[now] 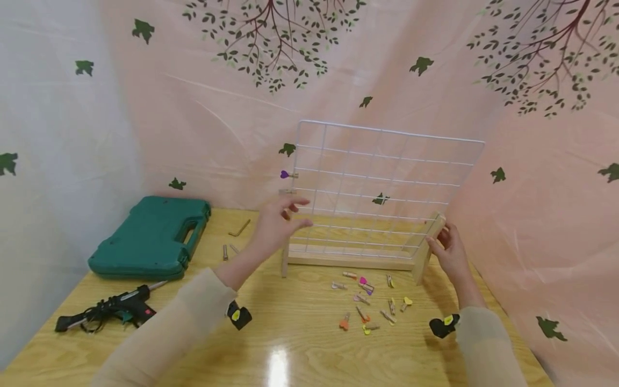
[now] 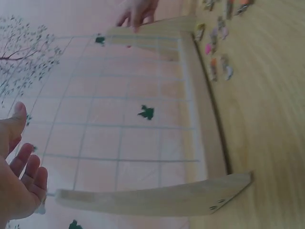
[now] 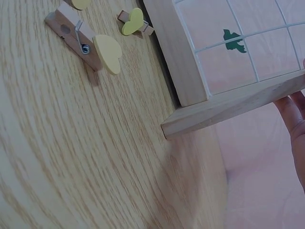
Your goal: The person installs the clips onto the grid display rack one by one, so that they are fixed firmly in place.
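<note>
A white wire grid panel [image 1: 377, 183] stands in a wooden stand [image 1: 348, 260] on the table. My left hand [image 1: 280, 223] is at the panel's left edge, thumb and fingers apart, with nothing between them. In the left wrist view, that hand [image 2: 19, 176] shows loosely bent fingers near the stand's side piece. My right hand [image 1: 451, 252] grips the stand's right side piece, thumb in front and fingers behind. A clothespin with a purple heart [image 1: 285, 174] is clipped to the grid's left edge; just below it is another clothespin [image 1: 287, 191], its decoration hidden or unclear.
Several small wooden clothespins with coloured hearts [image 1: 366, 286] lie scattered on the table before the stand. At the left are a green plastic case [image 1: 145, 236] and a black glue gun [image 1: 121, 307]. A hex key [image 1: 239, 228] and bolts [image 1: 225, 252] lie beside the case.
</note>
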Tool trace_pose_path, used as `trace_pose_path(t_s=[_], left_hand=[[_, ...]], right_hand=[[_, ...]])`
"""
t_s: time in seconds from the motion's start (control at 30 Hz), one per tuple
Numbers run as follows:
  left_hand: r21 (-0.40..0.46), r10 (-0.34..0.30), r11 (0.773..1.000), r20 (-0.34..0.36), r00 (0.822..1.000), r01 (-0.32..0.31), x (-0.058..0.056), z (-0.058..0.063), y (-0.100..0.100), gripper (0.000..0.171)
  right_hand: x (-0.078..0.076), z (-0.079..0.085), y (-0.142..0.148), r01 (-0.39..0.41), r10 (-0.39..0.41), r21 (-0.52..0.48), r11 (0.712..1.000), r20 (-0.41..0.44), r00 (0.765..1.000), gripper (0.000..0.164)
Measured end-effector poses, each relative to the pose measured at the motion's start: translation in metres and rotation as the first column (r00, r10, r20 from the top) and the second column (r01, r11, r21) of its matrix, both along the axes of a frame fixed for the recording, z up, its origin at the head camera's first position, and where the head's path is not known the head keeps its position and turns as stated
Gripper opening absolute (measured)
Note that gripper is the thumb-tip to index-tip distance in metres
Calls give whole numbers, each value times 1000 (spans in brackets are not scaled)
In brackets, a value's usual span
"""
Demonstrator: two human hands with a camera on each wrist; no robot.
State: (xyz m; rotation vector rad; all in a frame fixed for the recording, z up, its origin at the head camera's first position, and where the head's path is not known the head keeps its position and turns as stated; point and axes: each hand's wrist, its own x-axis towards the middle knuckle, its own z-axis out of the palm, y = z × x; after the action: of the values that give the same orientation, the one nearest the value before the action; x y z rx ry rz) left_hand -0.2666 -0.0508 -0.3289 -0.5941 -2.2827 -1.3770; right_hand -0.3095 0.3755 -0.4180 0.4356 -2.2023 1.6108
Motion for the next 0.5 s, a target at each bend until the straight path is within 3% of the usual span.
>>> trace_pose_path(t_s=[0.1, 0.2, 0.37, 0.5], left_hand=[[-148, -69, 987, -6, 998, 67, 9, -24, 18, 40], [-266, -150, 952, 20, 988, 150, 15, -52, 34, 39], [-411, -284, 854, 146, 948, 320, 24, -91, 55, 37], [-492, -366, 773, 172, 915, 401, 33, -110, 68, 33]], right_hand=[[0, 1, 1, 3, -3, 1, 1000, -9, 1000, 57], [0, 2, 0, -6, 6, 4, 1000, -12, 1000, 56], [3, 5, -2, -16, 16, 12, 1000, -6, 1000, 56], [4, 5, -2, -20, 20, 21, 1000, -9, 1000, 55]])
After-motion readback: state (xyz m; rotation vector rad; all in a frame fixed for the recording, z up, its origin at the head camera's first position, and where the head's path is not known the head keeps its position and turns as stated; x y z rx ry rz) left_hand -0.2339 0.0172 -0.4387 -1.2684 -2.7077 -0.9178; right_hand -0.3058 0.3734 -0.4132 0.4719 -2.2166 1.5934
